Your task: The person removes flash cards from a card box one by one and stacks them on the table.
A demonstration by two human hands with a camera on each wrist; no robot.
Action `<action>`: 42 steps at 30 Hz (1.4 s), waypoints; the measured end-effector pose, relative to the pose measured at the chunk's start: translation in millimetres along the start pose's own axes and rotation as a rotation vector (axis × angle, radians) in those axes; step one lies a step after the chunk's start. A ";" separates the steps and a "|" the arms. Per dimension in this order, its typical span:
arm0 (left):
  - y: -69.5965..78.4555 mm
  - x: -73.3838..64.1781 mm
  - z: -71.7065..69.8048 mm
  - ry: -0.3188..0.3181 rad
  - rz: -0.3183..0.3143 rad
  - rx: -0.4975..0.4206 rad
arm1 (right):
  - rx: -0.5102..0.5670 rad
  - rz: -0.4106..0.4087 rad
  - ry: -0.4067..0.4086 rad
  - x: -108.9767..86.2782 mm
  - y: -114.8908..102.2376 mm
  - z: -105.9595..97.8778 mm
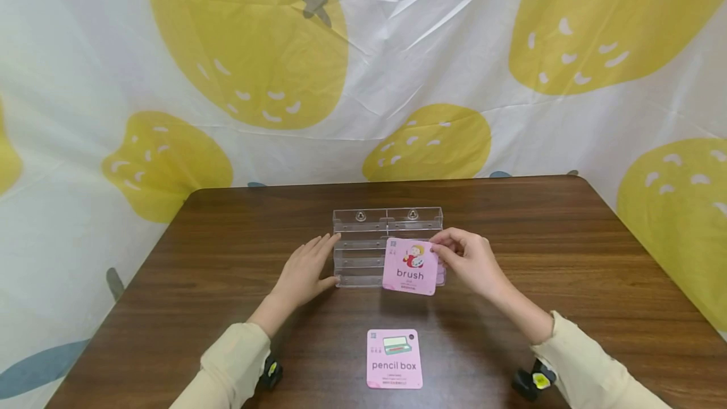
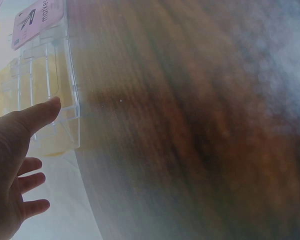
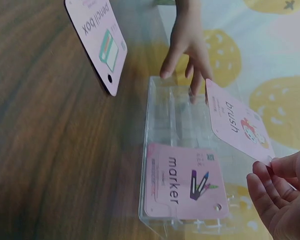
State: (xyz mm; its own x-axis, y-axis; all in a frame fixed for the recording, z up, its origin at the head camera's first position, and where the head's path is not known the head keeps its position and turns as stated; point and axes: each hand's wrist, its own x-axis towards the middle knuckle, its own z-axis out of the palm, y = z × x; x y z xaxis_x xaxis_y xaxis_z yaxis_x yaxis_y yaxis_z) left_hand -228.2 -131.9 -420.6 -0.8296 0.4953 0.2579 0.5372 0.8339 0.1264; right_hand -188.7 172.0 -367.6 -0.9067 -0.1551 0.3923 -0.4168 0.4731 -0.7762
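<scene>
In my right hand point(image 1: 474, 264) is a pink flashcard printed "brush" point(image 1: 410, 270), pinched at its upper right corner between thumb and fingers. It is held in front of a clear acrylic tiered rack point(image 1: 358, 262). My left hand point(image 1: 303, 270) rests against the rack's left side, fingers and thumb spread. A pink "marker" card point(image 3: 185, 182) leans in the rack's front right section; the brush card covers most of it in the head view. Nearer me, a pink "pencil box" card point(image 1: 394, 360) lies face up on the table.
The brown wooden table point(image 1: 238, 219) has rounded back corners. Right behind it hangs a white cloth point(image 1: 318, 156) with large yellow fruit prints. The rack's upper tiers point(image 1: 360, 218) show two round fittings along the back.
</scene>
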 end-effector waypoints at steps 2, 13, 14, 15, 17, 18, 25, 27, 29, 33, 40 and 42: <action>-0.4 0.1 0.5 -0.001 -0.001 0.002 | 0.003 0.000 -0.010 -2.0 -0.9 2.1; 0.5 -1.3 -0.8 0.006 0.002 0.004 | 0.007 0.006 -0.073 -15.0 -3.9 12.2; 0.5 -1.5 -0.8 0.008 0.002 0.004 | 0.006 0.007 -0.080 -16.3 -3.6 13.5; 0.6 -1.6 -0.8 0.005 0.000 0.005 | 0.005 0.008 -0.087 -17.9 -3.4 14.8; 0.4 -1.7 -0.4 0.004 -0.002 0.005 | 0.008 0.022 -0.108 -21.2 -2.9 17.7; 0.2 -1.7 0.0 0.003 -0.002 0.006 | 0.008 0.032 -0.118 -22.8 -2.3 19.2; -0.7 -1.9 1.2 -0.001 -0.010 0.005 | 0.063 0.076 -0.183 -33.5 1.0 26.6; -0.7 -2.0 0.9 -0.003 -0.012 0.005 | 0.092 0.084 -0.199 -36.0 1.5 27.8; -0.6 -2.2 0.2 -0.003 -0.012 0.005 | 0.122 0.094 -0.220 -38.2 1.7 28.8; -0.5 -2.6 -0.2 -0.002 -0.011 0.005 | 0.157 0.109 -0.256 -42.0 4.3 32.0; 0.1 -1.8 0.5 0.002 -0.009 0.000 | 0.231 0.189 -0.324 -49.9 7.3 38.3; 0.0 -1.0 0.5 0.004 -0.005 0.005 | 0.268 0.226 -0.348 -51.5 7.2 39.5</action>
State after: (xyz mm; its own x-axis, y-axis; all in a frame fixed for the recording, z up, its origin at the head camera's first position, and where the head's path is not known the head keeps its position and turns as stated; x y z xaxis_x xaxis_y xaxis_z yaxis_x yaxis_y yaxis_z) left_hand -227.4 -132.2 -421.3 -0.8314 0.4904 0.2613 0.5325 0.8374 0.1229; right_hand -147.6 149.2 -412.8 -0.9254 -0.3762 0.0466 -0.1674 0.2953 -0.9406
